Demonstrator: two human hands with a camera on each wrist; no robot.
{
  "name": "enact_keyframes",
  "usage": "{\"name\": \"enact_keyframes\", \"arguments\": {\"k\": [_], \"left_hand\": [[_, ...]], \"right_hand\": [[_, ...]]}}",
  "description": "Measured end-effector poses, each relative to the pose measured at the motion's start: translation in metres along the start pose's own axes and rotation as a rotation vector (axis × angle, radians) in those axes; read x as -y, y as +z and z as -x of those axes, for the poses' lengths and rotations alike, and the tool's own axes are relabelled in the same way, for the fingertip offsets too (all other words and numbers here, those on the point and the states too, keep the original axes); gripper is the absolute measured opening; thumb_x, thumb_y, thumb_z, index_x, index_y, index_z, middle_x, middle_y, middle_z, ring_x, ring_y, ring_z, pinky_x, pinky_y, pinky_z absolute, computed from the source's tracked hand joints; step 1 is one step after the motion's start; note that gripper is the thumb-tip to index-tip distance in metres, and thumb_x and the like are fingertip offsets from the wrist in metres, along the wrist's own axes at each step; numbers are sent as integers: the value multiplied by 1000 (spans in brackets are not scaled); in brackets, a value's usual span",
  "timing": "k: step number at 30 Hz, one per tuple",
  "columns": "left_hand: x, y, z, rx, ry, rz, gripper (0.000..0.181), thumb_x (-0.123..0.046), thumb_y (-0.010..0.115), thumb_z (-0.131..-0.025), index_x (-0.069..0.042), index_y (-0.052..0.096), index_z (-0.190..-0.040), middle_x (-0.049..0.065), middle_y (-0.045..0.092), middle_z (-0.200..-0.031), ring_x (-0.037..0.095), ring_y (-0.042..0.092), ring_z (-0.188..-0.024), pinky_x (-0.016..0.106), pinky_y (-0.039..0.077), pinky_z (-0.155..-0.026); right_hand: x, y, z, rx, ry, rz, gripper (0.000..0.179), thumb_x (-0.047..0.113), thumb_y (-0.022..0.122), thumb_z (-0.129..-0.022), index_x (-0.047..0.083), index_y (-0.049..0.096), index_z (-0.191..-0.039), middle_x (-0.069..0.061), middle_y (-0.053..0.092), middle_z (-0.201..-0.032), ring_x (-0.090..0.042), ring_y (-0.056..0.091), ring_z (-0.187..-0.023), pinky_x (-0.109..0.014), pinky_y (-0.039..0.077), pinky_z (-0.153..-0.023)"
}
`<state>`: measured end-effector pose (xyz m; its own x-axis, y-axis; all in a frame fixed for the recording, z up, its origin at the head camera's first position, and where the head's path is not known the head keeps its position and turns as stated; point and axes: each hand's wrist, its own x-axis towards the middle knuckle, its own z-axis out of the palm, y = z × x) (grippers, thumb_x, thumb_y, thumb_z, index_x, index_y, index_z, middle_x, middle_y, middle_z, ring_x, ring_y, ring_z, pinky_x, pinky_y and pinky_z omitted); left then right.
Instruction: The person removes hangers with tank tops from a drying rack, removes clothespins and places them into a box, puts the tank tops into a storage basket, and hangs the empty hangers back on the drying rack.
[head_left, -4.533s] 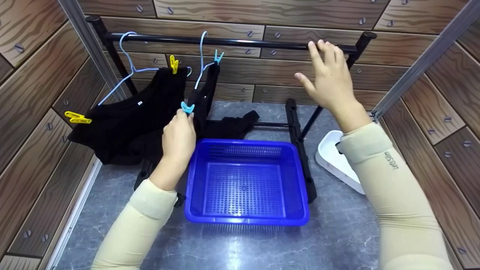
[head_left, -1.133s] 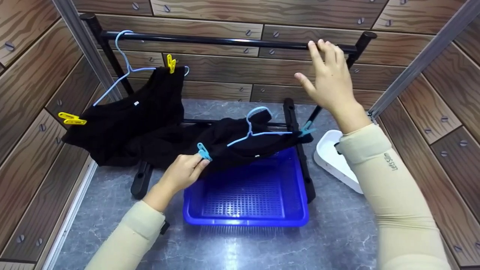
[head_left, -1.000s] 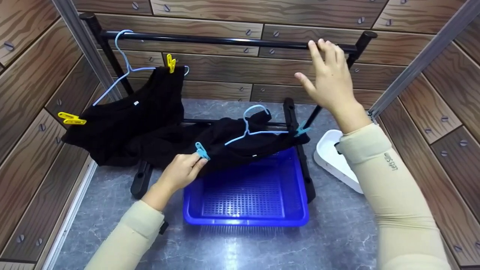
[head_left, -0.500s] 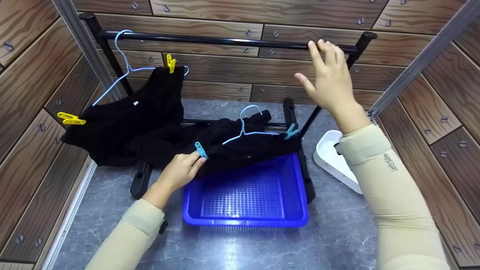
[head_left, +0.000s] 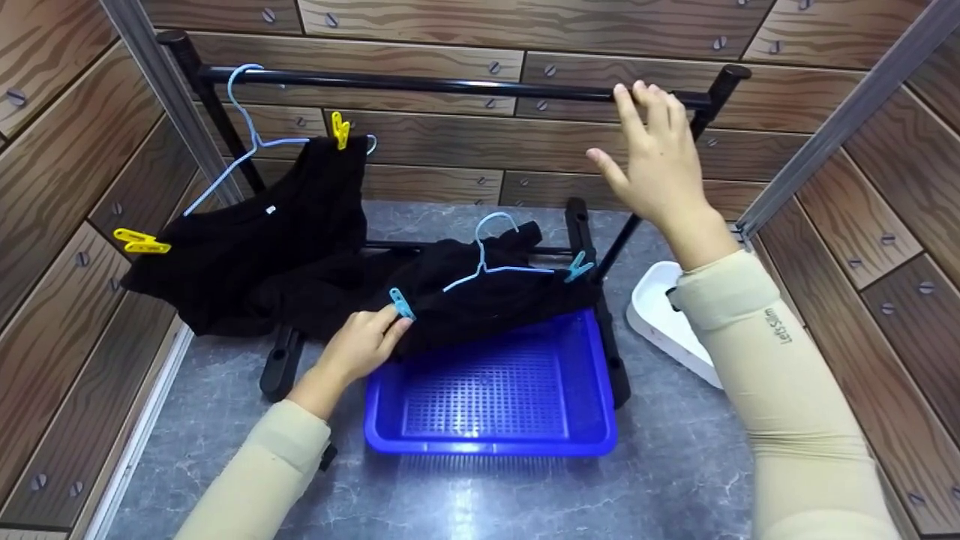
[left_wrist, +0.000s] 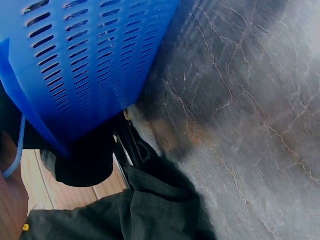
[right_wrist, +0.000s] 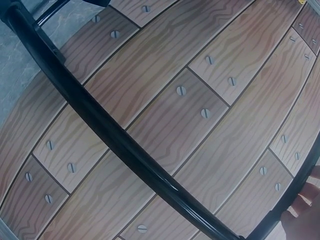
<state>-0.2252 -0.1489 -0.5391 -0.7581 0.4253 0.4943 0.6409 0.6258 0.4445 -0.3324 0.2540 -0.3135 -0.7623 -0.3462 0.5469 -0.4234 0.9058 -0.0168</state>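
In the head view my left hand [head_left: 362, 339] grips the near shoulder end of a blue wire hanger [head_left: 484, 266] that carries a black shirt [head_left: 480, 311]. One light-blue clothespin [head_left: 402, 303] sits right at my fingertips; another light-blue clothespin [head_left: 579, 266] is clipped at the opposite shoulder. The hanger's hook points up, clear of the rail. My right hand [head_left: 664, 165] rests its straight fingers on the right part of the black rail [head_left: 450, 85]. In the left wrist view the left hand [left_wrist: 11, 190] shows at the left edge beside blue wire.
Another black shirt [head_left: 262, 255] hangs on the rail's left, held by yellow clothespins [head_left: 141, 241] on a blue hanger [head_left: 244, 142]. A blue basket [head_left: 491, 448] stands on the floor, partly covered by the held shirt. A white tray [head_left: 660, 319] lies at the right. Wood-patterned walls surround the rack.
My left hand has come down and toward me from below the rail, bringing the hanger and shirt over the basket. Lately the hanger's far end swings slightly left. The right hand stays on the rail.
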Motion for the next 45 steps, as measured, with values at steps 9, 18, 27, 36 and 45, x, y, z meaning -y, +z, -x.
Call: {"name": "enact_keyframes", "arguments": {"k": [9,18,27,36,45], "left_hand": [[1,-1,0,-37,34,-35,12,-15,62,-98,-6,55,-93,0,49,-61,24,55,-54,43,48,-51],[1,-6,-2,-9,29,-48,11,-14,58,-100,-5,55,-95,-2,45,-60,20,51,-54,40,46,-51],[1,-5,-4,3,-26,-81,12,-14,56,-99,-5,56,-92,0,49,-60,21,53,-54,42,47,-51],[-2,-2,-5,-17,-50,-104,11,-14,58,-97,-5,57,-92,4,54,-62,27,57,-54,47,48,-52],[-2,-4,-4,-24,-45,-122,11,-15,59,-96,-6,57,-91,4,55,-62,29,58,-54,48,47,-52]], "right_hand": [[2,0,-2,-23,-15,-8,77,48,57,-98,8,28,-157,-24,31,-153,-42,23,-143,-46,14,-120],[2,-2,-3,-30,-23,-9,77,49,55,-99,8,28,-157,-24,30,-153,-42,24,-143,-46,14,-121],[1,-2,-3,-59,-11,-40,72,48,53,-100,8,32,-156,-23,31,-153,-41,25,-142,-44,14,-120],[-2,-6,0,-60,12,-81,68,42,58,-99,11,35,-155,-18,32,-154,-38,27,-142,-44,19,-119],[-2,-9,3,-72,11,-123,65,35,61,-97,13,38,-154,-12,30,-156,-35,27,-142,-49,27,-116]]}}
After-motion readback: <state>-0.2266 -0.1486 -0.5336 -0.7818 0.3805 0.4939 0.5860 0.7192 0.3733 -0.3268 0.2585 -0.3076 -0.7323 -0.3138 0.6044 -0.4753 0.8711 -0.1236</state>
